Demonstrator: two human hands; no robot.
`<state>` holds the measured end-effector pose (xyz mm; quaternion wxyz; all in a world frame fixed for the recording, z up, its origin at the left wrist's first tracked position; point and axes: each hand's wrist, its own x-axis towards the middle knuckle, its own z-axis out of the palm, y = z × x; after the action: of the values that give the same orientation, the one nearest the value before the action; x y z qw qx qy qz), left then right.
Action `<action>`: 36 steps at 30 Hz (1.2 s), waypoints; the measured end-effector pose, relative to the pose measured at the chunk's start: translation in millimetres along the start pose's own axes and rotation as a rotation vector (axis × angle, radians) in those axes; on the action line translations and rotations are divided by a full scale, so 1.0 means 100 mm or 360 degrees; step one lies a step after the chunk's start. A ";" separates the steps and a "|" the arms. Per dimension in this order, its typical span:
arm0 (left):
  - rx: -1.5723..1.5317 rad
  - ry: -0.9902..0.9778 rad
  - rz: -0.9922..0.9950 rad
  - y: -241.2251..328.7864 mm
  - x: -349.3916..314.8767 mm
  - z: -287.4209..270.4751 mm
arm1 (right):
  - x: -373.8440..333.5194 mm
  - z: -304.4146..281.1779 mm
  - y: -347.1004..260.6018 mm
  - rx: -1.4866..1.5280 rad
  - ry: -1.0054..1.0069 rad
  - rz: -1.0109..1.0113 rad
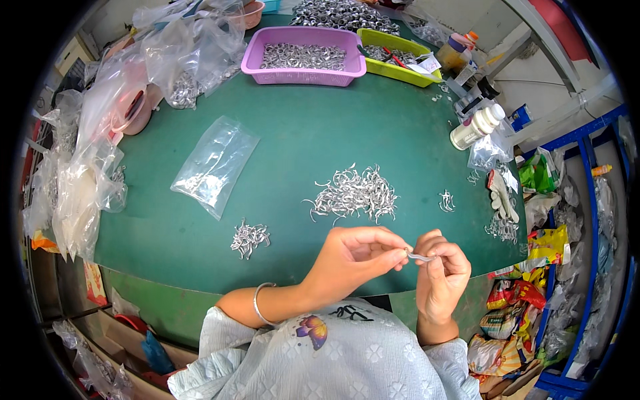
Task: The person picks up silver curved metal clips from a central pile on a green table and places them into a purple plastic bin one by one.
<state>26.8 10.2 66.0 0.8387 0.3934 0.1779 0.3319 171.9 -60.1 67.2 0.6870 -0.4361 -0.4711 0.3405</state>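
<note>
Both of my hands meet over the table's near edge, right of the middle. A small curved silvery metal piece (pixel 420 257) spans the gap between them. My left hand (pixel 363 257) pinches its left end between thumb and forefinger. The other end is pinched by my right hand (pixel 441 273), its fingers curled. Just beyond my hands lies a big loose pile of similar curved metal pieces (pixel 357 195). A smaller heap (pixel 250 239) lies to the left of my left hand, and a little group of curved pieces (pixel 447 201) lies beyond my right hand.
A clear plastic bag (pixel 215 167) lies flat on the green table (pixel 287 147). At the back stand a purple basket (pixel 303 79) and a yellow-green basket (pixel 400 72) with metal parts. A white bottle (pixel 477 127) and a glove (pixel 501 197) are at the right; plastic bags (pixel 73 193) crowd the left.
</note>
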 end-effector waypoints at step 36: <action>-0.0830 -0.0266 -0.0388 -0.14 0.03 -0.12 | -0.05 0.04 0.05 -0.0043 -0.0070 0.0060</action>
<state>28.5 12.4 47.0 0.9569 0.1663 0.0630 0.2296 166.6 -61.5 61.4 0.6641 -0.4465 -0.4822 0.3566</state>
